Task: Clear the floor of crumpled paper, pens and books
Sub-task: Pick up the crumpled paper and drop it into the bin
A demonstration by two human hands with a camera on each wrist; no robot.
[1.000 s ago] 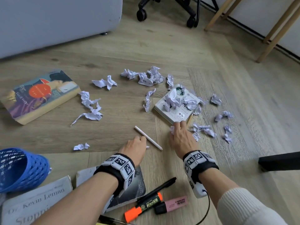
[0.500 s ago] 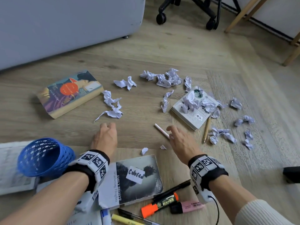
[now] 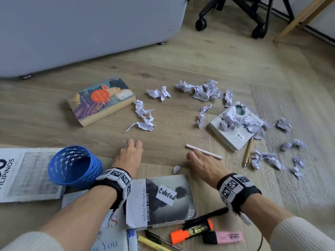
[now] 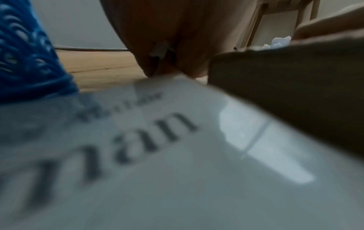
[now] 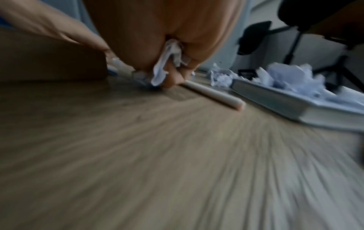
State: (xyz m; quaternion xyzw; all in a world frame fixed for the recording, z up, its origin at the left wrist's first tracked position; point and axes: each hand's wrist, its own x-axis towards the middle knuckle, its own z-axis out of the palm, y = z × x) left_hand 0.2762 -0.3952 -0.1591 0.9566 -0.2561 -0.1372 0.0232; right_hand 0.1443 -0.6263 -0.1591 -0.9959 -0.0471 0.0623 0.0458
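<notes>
Crumpled paper scraps litter the wooden floor, some on a white book. My left hand rests knuckles-down on the floor, fingers curled; the left wrist view shows a small paper scrap tucked in its palm. My right hand is curled round crumpled paper, fingertips down beside a white pen. A loose scrap lies between the hands. A colourful book lies far left and a grey book under my wrists.
A blue mesh cup lies on its side by a newspaper. A wooden pen lies near the white book. Orange and pink highlighters lie near me. Behind stand a grey sofa and chair wheels.
My left hand moved left over the scrap near the blue cup, which is gone from the floor. My right hand drew back from the white book to the white pen.
</notes>
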